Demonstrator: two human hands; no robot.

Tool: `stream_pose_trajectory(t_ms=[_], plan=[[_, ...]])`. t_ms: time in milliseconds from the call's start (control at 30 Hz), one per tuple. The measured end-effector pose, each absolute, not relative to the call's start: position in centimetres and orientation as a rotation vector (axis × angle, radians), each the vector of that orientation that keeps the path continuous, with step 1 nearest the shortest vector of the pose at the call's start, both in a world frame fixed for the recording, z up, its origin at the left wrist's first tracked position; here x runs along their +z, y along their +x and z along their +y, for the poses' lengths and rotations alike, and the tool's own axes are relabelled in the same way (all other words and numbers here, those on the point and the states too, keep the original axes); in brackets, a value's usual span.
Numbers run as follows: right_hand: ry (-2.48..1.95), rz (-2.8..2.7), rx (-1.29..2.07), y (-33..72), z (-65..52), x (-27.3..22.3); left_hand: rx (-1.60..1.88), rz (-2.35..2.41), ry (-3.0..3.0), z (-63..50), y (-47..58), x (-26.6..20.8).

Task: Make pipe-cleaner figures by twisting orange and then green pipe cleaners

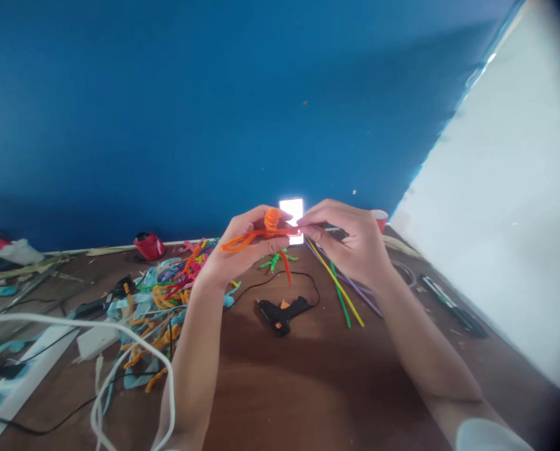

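Observation:
Above the table, my left hand (242,241) is closed on an orange pipe-cleaner figure (272,219) with a coiled, rounded top. Orange loops of it stick out to the left across the palm, and one strand hangs below the fingers. My right hand (348,235) pinches the end of an orange strand that runs from the figure to the right. Behind the hands a brightly lit phone-like screen (292,205) stands upright, partly covered by the fingers. A small green pipe-cleaner piece (279,260) lies below the left hand.
A black glue gun (282,313) with a cord lies mid-table. Yellow, green and purple pipe cleaners (343,291) rest to its right, near some pens (451,307). At left are a tangled pile of coloured pipe cleaners (167,294), a white cable (167,376) and a power strip (24,382).

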State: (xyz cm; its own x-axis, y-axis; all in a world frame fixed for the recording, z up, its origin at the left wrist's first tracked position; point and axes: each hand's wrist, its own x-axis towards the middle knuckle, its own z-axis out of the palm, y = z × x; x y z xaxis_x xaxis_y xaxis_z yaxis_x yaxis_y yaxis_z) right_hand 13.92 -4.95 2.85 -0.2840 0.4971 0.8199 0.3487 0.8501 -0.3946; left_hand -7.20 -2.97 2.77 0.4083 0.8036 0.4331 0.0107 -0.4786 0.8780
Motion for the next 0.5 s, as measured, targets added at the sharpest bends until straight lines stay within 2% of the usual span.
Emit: stream_pose_trajectory(t_ms=[300, 400, 500], plan=[[-0.751, -1.778, 0.319, 13.7, -5.7, 2.8, 1.184, 0.591, 1.602, -2.7, -6.2, 1.9], [-0.730, -1.726, 0.587, 13.8, -5.8, 2.8, 1.160, 0.606, 1.575, -3.1, -5.8, 2.0], [-0.671, -1.619, 1.054, 14.2, -5.7, 3.0, 1.106, 0.612, 1.597, -3.7, -5.8, 2.2]])
